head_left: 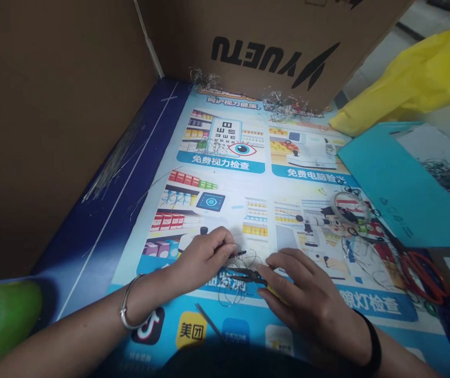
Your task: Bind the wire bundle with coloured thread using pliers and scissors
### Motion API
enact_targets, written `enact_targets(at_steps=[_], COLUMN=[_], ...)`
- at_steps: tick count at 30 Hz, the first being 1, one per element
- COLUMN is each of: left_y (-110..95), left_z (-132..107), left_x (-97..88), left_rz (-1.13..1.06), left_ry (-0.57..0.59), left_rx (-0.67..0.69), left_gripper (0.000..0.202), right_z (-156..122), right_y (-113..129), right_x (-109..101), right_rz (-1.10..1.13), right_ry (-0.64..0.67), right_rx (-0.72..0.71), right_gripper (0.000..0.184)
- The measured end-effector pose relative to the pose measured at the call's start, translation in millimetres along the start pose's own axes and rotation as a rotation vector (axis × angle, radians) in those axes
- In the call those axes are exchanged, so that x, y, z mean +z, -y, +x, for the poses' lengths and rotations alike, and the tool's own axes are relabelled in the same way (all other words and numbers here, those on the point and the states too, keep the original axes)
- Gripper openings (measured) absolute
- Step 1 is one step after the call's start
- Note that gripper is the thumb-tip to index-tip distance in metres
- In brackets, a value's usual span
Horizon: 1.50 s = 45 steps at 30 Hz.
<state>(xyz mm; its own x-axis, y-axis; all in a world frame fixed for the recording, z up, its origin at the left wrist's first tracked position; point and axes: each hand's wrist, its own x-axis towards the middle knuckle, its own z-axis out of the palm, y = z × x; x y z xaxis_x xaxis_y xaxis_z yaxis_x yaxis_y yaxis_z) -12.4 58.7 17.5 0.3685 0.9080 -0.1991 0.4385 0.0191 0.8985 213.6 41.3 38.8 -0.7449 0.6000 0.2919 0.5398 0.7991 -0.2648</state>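
My left hand (205, 257) is closed in a pinch on a tangle of thin wire (228, 300), whose loops spread below and to the right of the fingers. A short dark piece (241, 253) juts out by the fingertips; I cannot tell what it is. My right hand (307, 294) grips small pliers (248, 275) with a yellow handle, mostly covered by the fingers. Their jaws point left, slightly parted, over the wire loops. Beneath both hands lies a printed poster sheet (212, 197). A thin grey strip (208, 317) rests on it nearer to me.
Cardboard panels (185, 47) wall the back and left. Wire tangles (283, 107) lie along the back. Straight wires (110, 163) lie left. At right are a round clear container (337, 202), red-handled scissors (421, 275), a turquoise folder (398, 194) and yellow material (406, 79).
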Motion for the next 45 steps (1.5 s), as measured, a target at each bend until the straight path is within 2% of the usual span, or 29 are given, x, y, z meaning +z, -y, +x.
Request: enact_targets(at_steps=[11,18,21,26,30,32,36,39,42,45], left_y=[9,5,6,7,2,2,4,5,4,4], left_z=[4,7,7,6,5,4,3,2,1,0], left_x=[0.1,0.5,1.3,0.9,-1.2,-1.1,-0.5,-1.2,-2.0,-1.0], left_rz=[-0.132,-0.107,-0.184,-0.432,-0.456,-0.454,-0.456,-0.458,-0.444,-0.441], left_ry=[0.139,0.166,0.213,0.323,0.355,0.333,0.302,0.275,0.242,0.221], left_rx=[-0.062,-0.081,-0.106,-0.166,-0.238,-0.230,-0.188,-0.177,-0.174,-0.172], left_gripper=[0.011,0.015,0.020,0.025,0.026,0.027,0.026,0.025,0.024,0.022], right_z=[-2,0,0,-4,-7,-8,-8,-7,-6,-7], right_y=[-8,-10,-10,-11,-12,-12,-11,-13,-12,-9], right_x=[6,8,7,5,5,5,1,-2,-6,-10], right_rz=[-0.002,-0.076,-0.119,-0.180,-0.220,-0.224,-0.183,-0.131,-0.007,0.115], right_ry=[0.038,-0.017,-0.035,-0.021,0.007,0.025,-0.034,-0.088,-0.066,0.009], right_rx=[-0.073,-0.155,-0.194,-0.236,-0.263,-0.267,-0.211,-0.094,0.047,0.149], right_gripper=[0.022,0.023,0.020,0.021,0.025,0.025,0.026,0.027,0.023,0.021])
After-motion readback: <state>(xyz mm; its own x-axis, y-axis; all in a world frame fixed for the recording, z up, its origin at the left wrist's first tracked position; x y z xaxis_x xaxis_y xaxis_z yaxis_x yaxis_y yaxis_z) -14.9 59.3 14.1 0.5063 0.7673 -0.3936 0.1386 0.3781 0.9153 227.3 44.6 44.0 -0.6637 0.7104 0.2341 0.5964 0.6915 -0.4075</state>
